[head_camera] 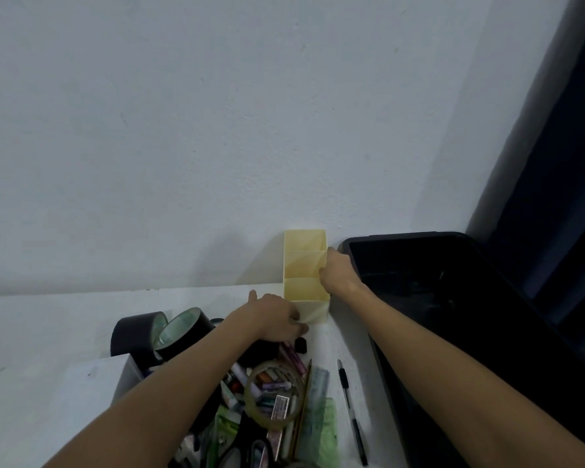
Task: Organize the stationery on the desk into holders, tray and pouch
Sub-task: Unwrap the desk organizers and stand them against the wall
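Pale yellow rectangular holder (305,276), smooth plastic, three open compartments, stands at the wall on the white desk (48,332). Right hand (338,273) grips its right rim; left hand (277,319) pinches the front-left corner. Loose pens, clear tape ring (275,393) piled just below; matte black tray (453,298) right.

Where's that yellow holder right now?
The yellow holder stands at the back of the desk against the wall, between both hands, left of the black tray.

Two bare forearms, no sleeves visible.
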`<state>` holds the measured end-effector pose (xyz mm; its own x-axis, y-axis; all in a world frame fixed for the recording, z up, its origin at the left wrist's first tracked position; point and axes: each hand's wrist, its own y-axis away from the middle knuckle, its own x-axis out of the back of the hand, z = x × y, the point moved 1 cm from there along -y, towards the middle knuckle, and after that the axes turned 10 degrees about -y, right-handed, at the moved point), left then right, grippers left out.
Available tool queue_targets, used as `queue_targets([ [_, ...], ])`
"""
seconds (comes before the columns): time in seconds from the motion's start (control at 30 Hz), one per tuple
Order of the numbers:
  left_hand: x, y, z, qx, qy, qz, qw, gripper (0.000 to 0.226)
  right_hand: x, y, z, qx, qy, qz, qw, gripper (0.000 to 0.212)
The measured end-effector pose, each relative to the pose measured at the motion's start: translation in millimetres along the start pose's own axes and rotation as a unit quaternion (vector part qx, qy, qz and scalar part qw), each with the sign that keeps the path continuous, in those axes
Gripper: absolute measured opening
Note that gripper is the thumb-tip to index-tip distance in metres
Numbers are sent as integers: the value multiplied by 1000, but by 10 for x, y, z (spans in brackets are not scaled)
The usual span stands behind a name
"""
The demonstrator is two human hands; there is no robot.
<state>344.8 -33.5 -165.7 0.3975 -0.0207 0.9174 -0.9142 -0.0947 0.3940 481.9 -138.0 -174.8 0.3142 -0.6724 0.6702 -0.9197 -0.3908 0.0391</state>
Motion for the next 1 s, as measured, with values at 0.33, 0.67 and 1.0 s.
queue_targets([
  [0.33,90,25,-88,0,24,50,998,47,99,12,-92,24,0,-38,999,34],
  [0.67,368,536,-346,51,85,142,985,45,177,587,-656,171,93,-14,981,46],
  [1.0,101,2060,-1246,313,172,146,922,49,-674,1620,-1648,340,15,-263,903,30],
])
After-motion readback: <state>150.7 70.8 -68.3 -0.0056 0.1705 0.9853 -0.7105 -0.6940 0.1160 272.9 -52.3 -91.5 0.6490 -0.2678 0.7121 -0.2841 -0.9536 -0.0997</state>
